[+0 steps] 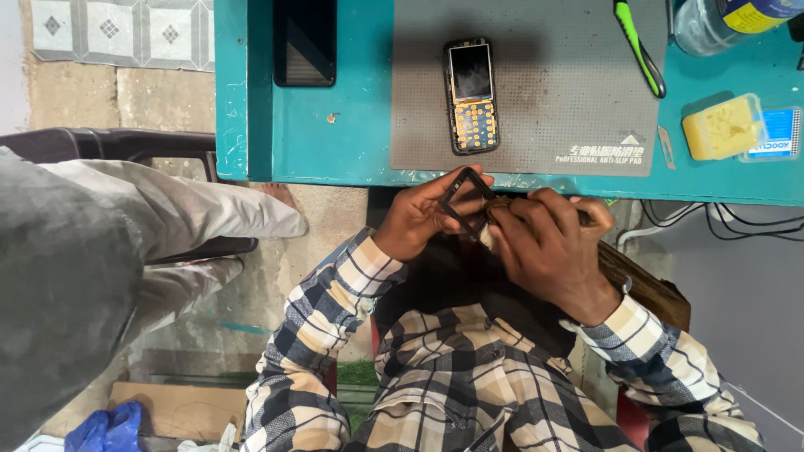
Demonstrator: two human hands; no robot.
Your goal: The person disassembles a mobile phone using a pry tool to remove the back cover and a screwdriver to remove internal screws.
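The black phone frame [466,199], a thin rectangular bezel, is held in the air just below the near edge of the teal workbench [352,142], above the person's lap. The left hand [416,219] grips the frame along its left side, thumb on top and fingers curled beneath. The right hand [548,247] is closed against the frame's lower right corner, fingers bent tight around a small brush-like tool [488,237]; only the tool's pale tip shows, so its exact type cannot be determined. Both wrists emerge from plaid shirt sleeves [335,293].

Directly above the hands, a grey anti-slip mat [569,92] lies on the workbench. A disassembled keypad phone [471,95] lies face up on the mat, its screen and yellow contact board exposed. A green-handled tool [636,46] lies diagonally across the mat's upper right corner. Right of the mat, a yellow sponge in a clear case [723,126] lies just beside a blue-and-white card [780,132]. A clear bottle with a yellow label [720,21] is at the top right edge. A black rectangular device [305,42] lies left of the mat.

Cables [720,222] hang below the bench at right. At left, another person in grey trousers [167,213] is seated on a dark chair [109,144], well apart from the hands.
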